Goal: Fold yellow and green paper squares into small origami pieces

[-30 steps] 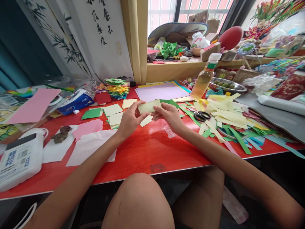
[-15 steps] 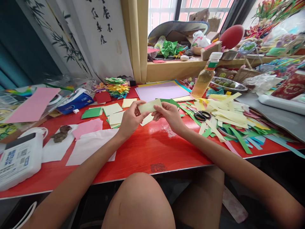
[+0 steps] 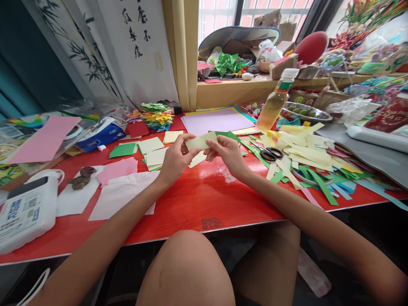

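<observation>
A pale yellow piece of paper (image 3: 200,142), oblong in outline, is held up between my two hands above the red table (image 3: 191,199). My left hand (image 3: 177,156) pinches its left end with the thumb in front and the fingers behind. At the right end, my right hand (image 3: 226,154) grips it between thumb and fingers. Below and behind my hands lies another pale sheet (image 3: 197,159), partly covered. Cream paper squares (image 3: 151,145) and a green paper piece (image 3: 123,151) lie left of my left hand.
Black-handled scissors (image 3: 270,154) rest beside a heap of paper strips (image 3: 306,155) on the right. Behind them stands a bottle (image 3: 274,102). Lilac sheets (image 3: 216,123) lie at the back, near a stack of folded paper (image 3: 156,117). A white box (image 3: 28,212) sits at left.
</observation>
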Demonstrator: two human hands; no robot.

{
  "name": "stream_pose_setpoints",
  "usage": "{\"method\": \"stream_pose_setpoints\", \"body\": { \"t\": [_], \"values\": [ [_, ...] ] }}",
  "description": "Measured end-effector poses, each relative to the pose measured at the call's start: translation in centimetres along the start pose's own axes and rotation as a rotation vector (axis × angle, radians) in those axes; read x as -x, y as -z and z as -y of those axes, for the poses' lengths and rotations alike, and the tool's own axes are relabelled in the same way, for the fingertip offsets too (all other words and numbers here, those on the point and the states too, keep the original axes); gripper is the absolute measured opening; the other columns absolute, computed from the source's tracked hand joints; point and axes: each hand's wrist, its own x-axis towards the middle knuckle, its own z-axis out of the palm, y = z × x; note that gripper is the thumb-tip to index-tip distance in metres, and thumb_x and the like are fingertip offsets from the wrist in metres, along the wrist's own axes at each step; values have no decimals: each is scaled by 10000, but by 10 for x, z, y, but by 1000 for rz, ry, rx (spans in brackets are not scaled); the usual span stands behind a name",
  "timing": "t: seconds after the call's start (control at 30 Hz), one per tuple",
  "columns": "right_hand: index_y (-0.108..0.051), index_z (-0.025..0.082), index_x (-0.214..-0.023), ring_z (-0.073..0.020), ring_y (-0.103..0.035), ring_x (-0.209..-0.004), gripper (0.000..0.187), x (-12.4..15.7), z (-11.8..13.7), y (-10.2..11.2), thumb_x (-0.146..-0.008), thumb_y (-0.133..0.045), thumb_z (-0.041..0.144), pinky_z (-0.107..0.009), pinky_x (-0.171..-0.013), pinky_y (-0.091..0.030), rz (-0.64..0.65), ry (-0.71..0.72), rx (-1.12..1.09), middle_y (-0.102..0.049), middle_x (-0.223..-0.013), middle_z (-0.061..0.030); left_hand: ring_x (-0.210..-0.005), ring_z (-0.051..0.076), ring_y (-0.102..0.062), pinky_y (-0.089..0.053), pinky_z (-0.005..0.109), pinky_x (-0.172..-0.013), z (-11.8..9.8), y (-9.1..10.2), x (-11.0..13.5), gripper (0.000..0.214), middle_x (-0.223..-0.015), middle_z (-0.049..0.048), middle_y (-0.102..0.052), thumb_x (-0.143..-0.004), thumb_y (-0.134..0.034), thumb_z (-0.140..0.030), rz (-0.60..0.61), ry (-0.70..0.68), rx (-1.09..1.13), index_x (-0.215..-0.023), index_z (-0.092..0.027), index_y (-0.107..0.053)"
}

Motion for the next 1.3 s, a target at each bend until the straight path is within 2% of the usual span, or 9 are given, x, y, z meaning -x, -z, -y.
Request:
{"method": "stream_pose_setpoints", "body": {
  "t": [0.4,0.53,0.63,0.83,0.9,0.97,1.1,1.2,1.3],
  "values": [
    [-530,149,-714,-97,-576,-488,301,2,0,0,-802,-537,437,-225,-490,-486,-11,-1,31,-612,-643,-28,-535,75,-462,-415,194,-430,0,0,0,318,-802,-12,-511,-742,-592,-351,47,36,9,-1005,-232,-458],
    [-518,147,-711,-96,-560,-461,279,0,-2,3,-808,-539,407,-223,-457,-468,10,-10,52,-594,-606,-16,-655,107,-516,-437,222,-539,1,3,-3,273,-859,-4,-548,-742,-593,-343,50,16,-92,-958,-219,-482],
    [-507,153,-688,-82,-532,-421,289,0,-1,3,-803,-540,415,-206,-418,-438,77,-31,161,-581,-565,0,-739,125,-529,-425,251,-647,2,6,-5,156,-870,5,-583,-776,-555,-328,48,-23,-195,-857,-196,-533],
    [-462,169,-608,-84,-540,-431,335,5,-1,-1,-801,-532,434,-205,-427,-430,325,-82,356,-571,-519,4,-756,142,-532,-403,273,-687,0,6,-4,151,-783,6,-605,-802,-513,-323,139,-108,-264,-755,-190,-570],
    [-491,165,-645,-102,-570,-493,301,3,-3,-1,-787,-551,424,-227,-475,-461,302,-113,302,-590,-578,-9,-739,141,-532,-403,275,-690,-2,5,-4,145,-765,6,-604,-797,-514,-306,120,-119,-263,-736,-188,-571],
    [-528,159,-678,-109,-572,-559,278,0,-5,2,-765,-577,419,-237,-521,-470,212,-110,264,-589,-635,-14,-714,139,-532,-405,276,-672,-2,6,-4,153,-764,10,-605,-793,-512,-313,74,-98,-233,-737,-184,-572],
    [-577,153,-723,-93,-501,-578,287,-6,-6,7,-766,-566,436,-207,-495,-395,71,-65,309,-567,-667,-9,-690,143,-529,-404,279,-638,-2,8,-5,165,-750,13,-604,-785,-503,-322,47,-29,-165,-720,-182,-561],
    [-592,152,-730,-93,-482,-579,293,-4,-3,7,-770,-559,441,-204,-492,-365,78,-46,373,-564,-665,-10,-693,139,-522,-400,268,-627,-1,8,-4,145,-756,7,-592,-780,-502,-304,75,-20,-159,-711,-184,-545],
    [-594,148,-720,-93,-477,-563,297,0,1,4,-776,-558,438,-206,-479,-350,162,-57,411,-564,-645,-12,-691,127,-519,-402,257,-632,-2,6,-3,141,-786,0,-593,-789,-499,-314,113,-36,-159,-751,-190,-555]
  ]
}}
